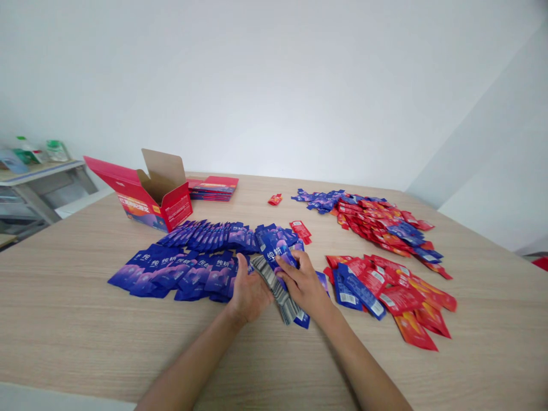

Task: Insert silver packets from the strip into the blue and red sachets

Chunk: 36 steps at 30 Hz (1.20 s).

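My right hand (306,285) is closed on a stack of blue sachets (274,251), whose striped edges face me. My left hand (250,294) lies against the left side of this stack, palm turned up and thumb raised apart from the fingers, which are partly hidden. Left of the hands, overlapping blue sachets (171,268) lie in two rows on the wooden table (257,359). Just right of my right hand are red sachets (402,297) with a couple of blue ones (363,288) on top.
An open red box (175,205) stands at the back left, beside flat red cartons (214,187). A mixed heap of red and blue sachets (377,222) spreads at the back right. Two small red items (275,199) lie mid-table. A shelf (38,171) with bottles is at far left.
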{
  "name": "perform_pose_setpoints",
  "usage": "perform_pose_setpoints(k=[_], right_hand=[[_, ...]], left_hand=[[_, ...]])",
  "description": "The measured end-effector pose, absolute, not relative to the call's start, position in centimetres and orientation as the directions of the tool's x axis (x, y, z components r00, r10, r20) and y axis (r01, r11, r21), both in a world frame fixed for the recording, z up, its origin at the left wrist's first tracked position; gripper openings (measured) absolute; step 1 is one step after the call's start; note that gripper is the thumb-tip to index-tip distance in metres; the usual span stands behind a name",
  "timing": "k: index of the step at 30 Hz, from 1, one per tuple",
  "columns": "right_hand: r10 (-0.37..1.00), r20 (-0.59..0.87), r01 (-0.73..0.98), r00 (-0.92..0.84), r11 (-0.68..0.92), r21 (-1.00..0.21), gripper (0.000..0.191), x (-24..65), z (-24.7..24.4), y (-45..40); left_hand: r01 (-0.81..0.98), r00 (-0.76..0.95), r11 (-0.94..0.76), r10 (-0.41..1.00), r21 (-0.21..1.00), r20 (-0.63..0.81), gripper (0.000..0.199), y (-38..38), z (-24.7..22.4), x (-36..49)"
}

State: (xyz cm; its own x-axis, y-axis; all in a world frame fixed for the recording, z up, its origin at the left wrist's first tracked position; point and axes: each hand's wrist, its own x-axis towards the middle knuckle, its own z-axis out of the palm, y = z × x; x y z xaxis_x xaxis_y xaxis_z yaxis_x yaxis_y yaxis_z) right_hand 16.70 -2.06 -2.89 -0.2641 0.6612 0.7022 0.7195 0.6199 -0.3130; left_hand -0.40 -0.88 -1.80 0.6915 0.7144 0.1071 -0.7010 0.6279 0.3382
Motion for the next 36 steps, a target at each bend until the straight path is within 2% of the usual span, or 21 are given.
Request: perform_pose_setpoints(k=[5, 9, 15, 19, 27, 31, 36], right_hand=[[0.663, 0.672, 0.716, -0.330, 0.640, -0.280, 0.041, 16.9, -2.7, -2.2], [0.640, 0.699, 0.724, -0.319, 0.640, -0.256, 0.042, 16.5, -3.0, -2.3], [0.545, 0.795, 0.743, -0.266, 0.641, -0.191, 0.052, 16.0, -3.2, -2.4], [0.555, 0.801, 0.805, -0.224, 0.568, -0.168, 0.045, 16.3, -3.0, -2.4], [0.572, 0.762, 0.850, -0.305, 0.524, -0.053, 0.032, 16.7, -1.8, -2.9], [0.570, 0.666, 0.739, -0.481, 0.672, -0.041, 0.050, 17.0, -1.7, -2.5], [0.532, 0.622, 0.646, -0.574, 0.761, -0.054, 0.102, 16.2, -2.5, -2.2]], left_hand=[[-0.737, 0.653, 0.591, 0.748, 0.329, 0.119, 0.099, 0.0, -1.3, -1.6], [-0.775, 0.604, 0.543, 0.787, 0.324, 0.126, 0.098, 0.4, -1.0, -2.5], [-0.711, 0.683, 0.604, 0.716, 0.361, 0.146, 0.089, -0.9, -1.6, -1.0], [-0.671, 0.719, 0.611, 0.674, 0.420, 0.168, 0.081, -2.0, -2.1, 0.3], [-0.678, 0.712, 0.582, 0.672, 0.449, 0.205, 0.078, -2.2, -1.6, 0.3], [-0.687, 0.702, 0.573, 0.682, 0.447, 0.205, 0.080, -2.2, -2.4, 0.3], [-0.732, 0.658, 0.566, 0.731, 0.378, 0.179, 0.094, -0.8, -2.6, -1.1]])
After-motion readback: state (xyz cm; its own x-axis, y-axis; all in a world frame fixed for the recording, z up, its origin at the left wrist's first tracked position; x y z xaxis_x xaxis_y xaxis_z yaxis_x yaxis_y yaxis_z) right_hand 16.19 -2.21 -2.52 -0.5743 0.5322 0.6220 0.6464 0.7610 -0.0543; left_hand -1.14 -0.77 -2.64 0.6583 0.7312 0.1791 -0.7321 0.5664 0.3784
